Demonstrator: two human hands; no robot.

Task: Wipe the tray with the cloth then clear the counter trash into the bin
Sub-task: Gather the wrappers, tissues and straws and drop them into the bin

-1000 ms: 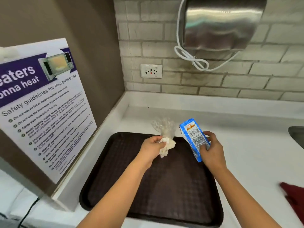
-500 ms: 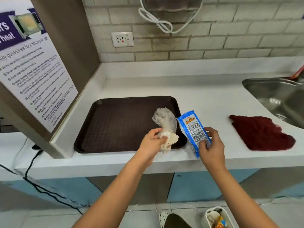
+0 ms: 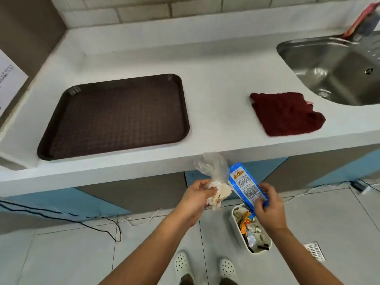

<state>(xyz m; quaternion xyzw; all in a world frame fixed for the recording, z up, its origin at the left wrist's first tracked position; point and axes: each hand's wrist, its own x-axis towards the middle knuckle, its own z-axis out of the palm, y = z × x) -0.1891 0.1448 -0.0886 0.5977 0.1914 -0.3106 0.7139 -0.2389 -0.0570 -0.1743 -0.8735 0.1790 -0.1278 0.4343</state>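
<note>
My left hand point(image 3: 197, 199) is clamped around a clear plastic bag point(image 3: 211, 168) and a wad of crumpled white tissue point(image 3: 282, 194), the bag's puffed end sticking up past my fingers. My right hand point(image 3: 267, 208) pinches the lower end of a blue snack wrapper point(image 3: 245, 187); its orange script seems to read "Mr. Chips", and the white panel of small print under it is too fine for me to read. Both hands hang in front of the counter edge, over the floor, with the white bin point(image 3: 236, 225) just below my right hand, standing on the tiles and already holding wrappers and paper. Up on the white counter point(image 3: 216, 83) the dark brown tray point(image 3: 115, 116) lies flat and bare at the left. The dark red cloth point(image 3: 285, 113) lies crumpled to its right, well apart from the tray and near the rim of the steel sink point(image 3: 333, 66). At the far left a white notice point(image 3: 8, 79) shows only blurred print.
</note>
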